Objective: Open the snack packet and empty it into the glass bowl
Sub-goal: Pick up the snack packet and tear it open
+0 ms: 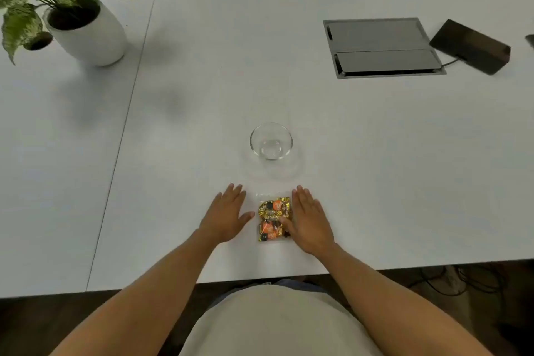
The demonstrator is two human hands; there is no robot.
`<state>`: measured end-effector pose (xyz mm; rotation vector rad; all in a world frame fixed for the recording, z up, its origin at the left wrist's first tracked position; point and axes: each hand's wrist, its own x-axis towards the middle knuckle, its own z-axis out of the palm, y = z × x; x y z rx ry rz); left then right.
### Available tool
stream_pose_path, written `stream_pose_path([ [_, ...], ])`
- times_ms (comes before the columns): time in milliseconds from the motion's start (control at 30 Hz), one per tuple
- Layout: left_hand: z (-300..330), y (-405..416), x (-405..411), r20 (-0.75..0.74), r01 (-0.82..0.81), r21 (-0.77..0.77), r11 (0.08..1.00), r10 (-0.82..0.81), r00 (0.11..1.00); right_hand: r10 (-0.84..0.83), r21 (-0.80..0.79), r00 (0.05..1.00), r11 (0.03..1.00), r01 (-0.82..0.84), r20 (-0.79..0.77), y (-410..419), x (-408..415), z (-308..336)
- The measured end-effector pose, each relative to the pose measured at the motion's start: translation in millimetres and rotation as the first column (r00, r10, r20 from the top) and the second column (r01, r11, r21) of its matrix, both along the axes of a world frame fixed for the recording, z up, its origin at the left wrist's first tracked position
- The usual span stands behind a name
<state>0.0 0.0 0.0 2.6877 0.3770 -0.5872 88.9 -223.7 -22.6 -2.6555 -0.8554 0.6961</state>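
Note:
A clear snack packet (271, 218) full of orange, gold and black wrapped sweets lies flat on the white table near its front edge. Just beyond it stands a small empty glass bowl (271, 140). My left hand (226, 215) rests flat on the table to the left of the packet, fingers spread, thumb pointing toward it without touching. My right hand (307, 221) lies flat at the packet's right edge, its thumb resting over the packet's side. Neither hand grips anything.
A potted plant in a white pot (86, 29) stands at the back left. A grey cable hatch (381, 48) is set into the table at the back right, with a dark box (469, 46) and cable beside it. The table's front edge (260, 279) runs just behind my wrists.

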Motion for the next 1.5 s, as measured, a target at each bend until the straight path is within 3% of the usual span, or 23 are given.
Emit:
stream_pose_path([
  [233, -1, -26, 12, -0.042, -0.113, -0.194, 0.974, 0.107, 0.993, 0.068, 0.004, 0.995, 0.998, -0.068, -0.076, 9, -13, -2],
  [367, 2, -36, 23, -0.039, -0.127, -0.232, 0.964, 0.122, 0.992, 0.091, 0.008, 0.988, 0.996, -0.091, -0.123, 13, -9, 0],
  [567, 8, -45, 36, -0.122, -0.353, -0.388, 0.852, 0.332, 0.935, 0.100, 0.050, 0.978, 0.994, -0.093, -0.181, 9, -3, 5],
  [667, 11, -48, 35, -0.156, -0.435, -0.487, 0.757, 0.415, 0.896, 0.085, 0.100, 0.973, 0.993, -0.064, -0.216, 9, -4, 7],
  [800, 16, -48, 33, -0.249, -0.579, -0.591, 0.562, 0.555, 0.793, 0.036, 0.160, 0.971, 0.987, 0.003, -0.237, 11, -6, 11],
  [933, 23, -43, 30, -0.247, -0.569, -0.661, 0.489, 0.575, 0.780, -0.017, 0.240, 0.962, 0.967, 0.086, -0.274, 12, -5, 17],
  [1167, 37, -39, 28, -0.291, -0.547, -0.814, 0.196, 0.677, 0.676, -0.301, 0.491, 0.908, 0.768, 0.412, -0.291, 32, -7, 40],
  [1300, 43, -42, 29, -0.297, -0.524, -0.835, 0.170, 0.662, 0.688, -0.394, 0.462, 0.810, 0.674, 0.576, -0.434, 43, -3, 57],
  [1500, 50, -43, 33, -0.200, -0.507, -0.802, 0.318, 0.655, 0.728, -0.415, 0.334, 0.670, 0.632, 0.699, -0.615, 50, 4, 68],
])
